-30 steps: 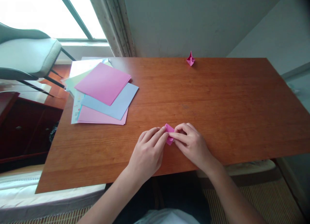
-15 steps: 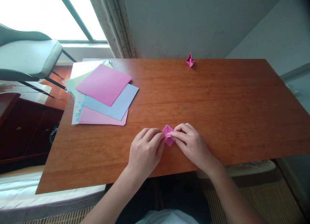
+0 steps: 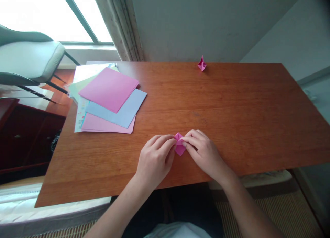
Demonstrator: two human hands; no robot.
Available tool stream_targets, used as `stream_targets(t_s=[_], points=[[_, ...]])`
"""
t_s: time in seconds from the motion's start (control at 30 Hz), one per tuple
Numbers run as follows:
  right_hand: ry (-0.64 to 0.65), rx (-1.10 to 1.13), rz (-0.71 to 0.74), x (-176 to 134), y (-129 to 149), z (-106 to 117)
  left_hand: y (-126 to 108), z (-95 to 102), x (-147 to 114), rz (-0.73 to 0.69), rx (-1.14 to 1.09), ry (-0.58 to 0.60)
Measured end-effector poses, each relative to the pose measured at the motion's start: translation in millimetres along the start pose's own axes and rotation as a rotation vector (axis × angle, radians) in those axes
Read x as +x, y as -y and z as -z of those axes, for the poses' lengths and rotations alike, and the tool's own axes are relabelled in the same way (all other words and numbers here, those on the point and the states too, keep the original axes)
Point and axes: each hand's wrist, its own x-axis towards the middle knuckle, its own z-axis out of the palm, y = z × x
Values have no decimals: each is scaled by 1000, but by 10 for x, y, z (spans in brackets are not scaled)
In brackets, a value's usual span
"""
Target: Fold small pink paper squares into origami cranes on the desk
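Observation:
A small pink folded paper (image 3: 180,149), diamond-shaped from above, is pinched between my two hands near the table's front edge. My left hand (image 3: 156,156) grips its left corner with thumb and fingers together. On the opposite side, my right hand (image 3: 201,151) pinches the right corner. Fingertips cover both side corners, while the top and bottom points show between them. A crease or flap runs across the paper's middle.
At the table's (image 3: 232,111) far edge stands a small pink origami piece (image 3: 202,64) with a pointed top. Pink sheets (image 3: 109,88), a blue sheet (image 3: 129,109) and other papers overlap on the left. A chair (image 3: 31,59) stands beyond the left edge.
My fingers have shifted slightly on the pink folded paper, and its middle flap lies differently, leaving a smoother lower half. The view has moved very slightly.

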Motion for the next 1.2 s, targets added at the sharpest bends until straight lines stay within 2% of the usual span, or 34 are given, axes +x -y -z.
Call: stream_targets(t_s=[0.13,0.27,0.53,0.63,1.2], points=[[24,-29,-19,29,18,16,-32,-9,36,16,52,25],[23,-46,-35,32,22,3,-47,-17,87,90,120,97],[-97,42,-57,-5,-13,28,-56,-33,114,169,113,131],[-119,33,-17,-43,-46,55,-73,-37,104,178,114,121],[-68,-240,234,-118,-274,130,-94,-19,72,145,117,165]])
